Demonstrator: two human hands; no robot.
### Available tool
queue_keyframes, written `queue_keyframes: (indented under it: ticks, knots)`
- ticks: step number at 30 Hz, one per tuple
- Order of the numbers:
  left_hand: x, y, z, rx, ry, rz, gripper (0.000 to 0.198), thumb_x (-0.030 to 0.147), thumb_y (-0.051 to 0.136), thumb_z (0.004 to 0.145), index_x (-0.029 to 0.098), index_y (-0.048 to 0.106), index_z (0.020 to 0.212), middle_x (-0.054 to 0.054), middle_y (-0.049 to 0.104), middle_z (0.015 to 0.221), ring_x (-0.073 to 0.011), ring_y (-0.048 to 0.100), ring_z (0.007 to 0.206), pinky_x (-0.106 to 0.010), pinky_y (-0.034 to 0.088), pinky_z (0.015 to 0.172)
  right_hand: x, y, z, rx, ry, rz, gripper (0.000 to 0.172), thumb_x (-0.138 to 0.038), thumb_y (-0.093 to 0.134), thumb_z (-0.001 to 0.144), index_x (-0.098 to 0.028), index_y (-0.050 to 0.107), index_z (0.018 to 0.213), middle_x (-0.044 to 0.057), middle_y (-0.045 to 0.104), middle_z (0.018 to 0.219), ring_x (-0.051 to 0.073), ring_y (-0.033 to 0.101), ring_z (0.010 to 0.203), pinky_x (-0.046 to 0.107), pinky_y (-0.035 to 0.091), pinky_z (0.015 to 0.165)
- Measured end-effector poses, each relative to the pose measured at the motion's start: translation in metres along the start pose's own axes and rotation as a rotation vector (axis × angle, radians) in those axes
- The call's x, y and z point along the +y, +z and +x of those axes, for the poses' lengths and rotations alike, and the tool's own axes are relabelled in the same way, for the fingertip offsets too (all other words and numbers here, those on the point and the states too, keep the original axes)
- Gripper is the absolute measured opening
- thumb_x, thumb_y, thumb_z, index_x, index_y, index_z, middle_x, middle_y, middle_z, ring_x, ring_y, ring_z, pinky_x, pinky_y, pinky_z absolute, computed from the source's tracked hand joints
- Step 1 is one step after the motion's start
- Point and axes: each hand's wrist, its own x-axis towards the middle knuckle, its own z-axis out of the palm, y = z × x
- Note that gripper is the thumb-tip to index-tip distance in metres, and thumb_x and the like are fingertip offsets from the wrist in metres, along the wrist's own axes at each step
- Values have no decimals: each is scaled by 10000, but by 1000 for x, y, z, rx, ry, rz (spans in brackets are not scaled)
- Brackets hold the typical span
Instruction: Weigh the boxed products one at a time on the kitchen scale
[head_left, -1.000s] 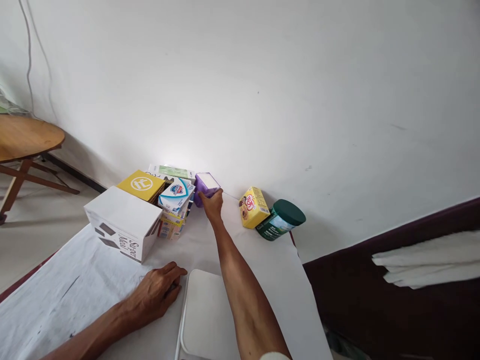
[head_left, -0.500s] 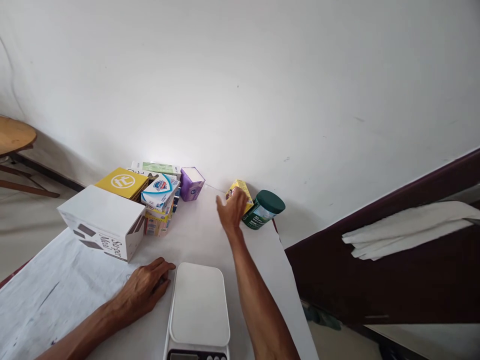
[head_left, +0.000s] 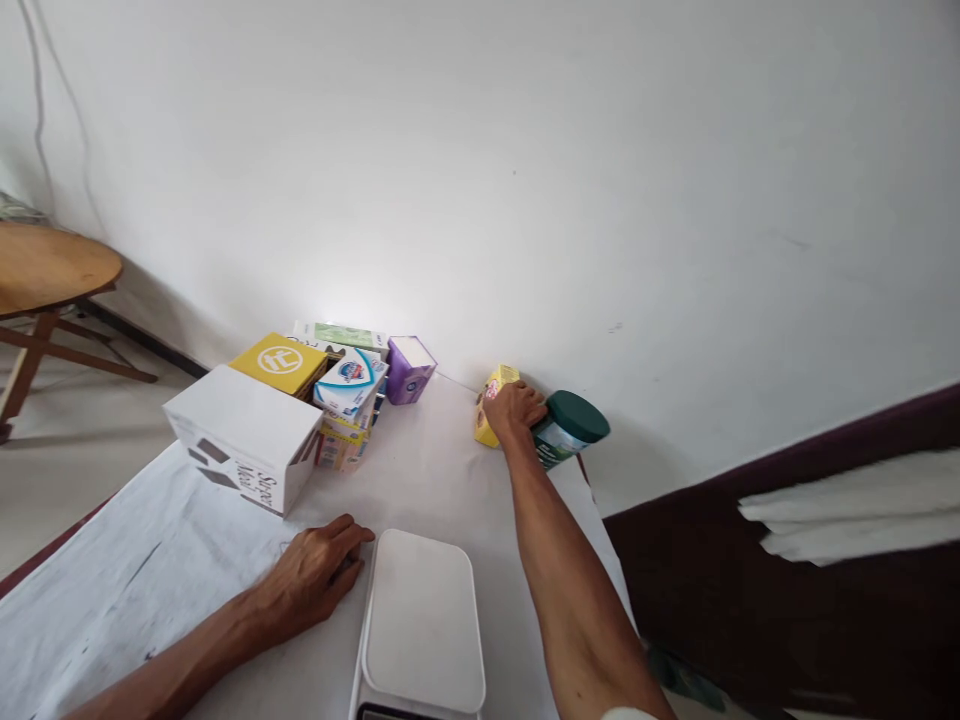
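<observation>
My left hand rests on the white-covered table, its fingers loosely bent and apart, with the fingertips beside the left edge of a white kitchen scale. Nothing shows in that hand. Farther back, my right hand is closed around a small yellow box that stands on the table. The thumb lies across the front of the box, and the fingers reach down on its right side. Just right of those fingers, close by them, is a green canister with a dark green lid.
Left of centre stand a white carton, a mustard-yellow box, a white-and-blue soap box and a purple box. A wall rises behind the table. A round wooden stool is at the far left.
My right hand has closed in on the yellow box, its fingers now between the box and the canister. My left hand stays by the scale. The view has shifted left.
</observation>
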Motion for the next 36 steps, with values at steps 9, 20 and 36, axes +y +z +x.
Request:
queue_keyframes:
  ticks: [9,20,36]
  knots:
    - [10,-7,2,-35,-50,10,343,102,529,888,201,639,1197,-56,679,1025,-175,659,799,-271,491,698,2,-13,-17,-195,-12,101,573,-404,764,839,-99,579,1286,186,667,1200,300,670,1055,439,548,863]
    - [4,-5,-1,3,-1,-3,339,93,512,890,178,648,1189,-59,684,983,-181,663,781,-276,505,707,67,-114,-132,-261,-419,442,609,-592,679,723,-217,602,1196,85,744,1015,291,701,861,368,541,700]
    - [-1,-10,0,96,29,-135,264,195,431,994,167,673,1095,-92,724,1023,-196,678,929,-303,520,839,121,-148,-256,-322,-653,484,657,-589,717,783,-297,545,1346,87,724,1217,302,723,1062,420,634,809]
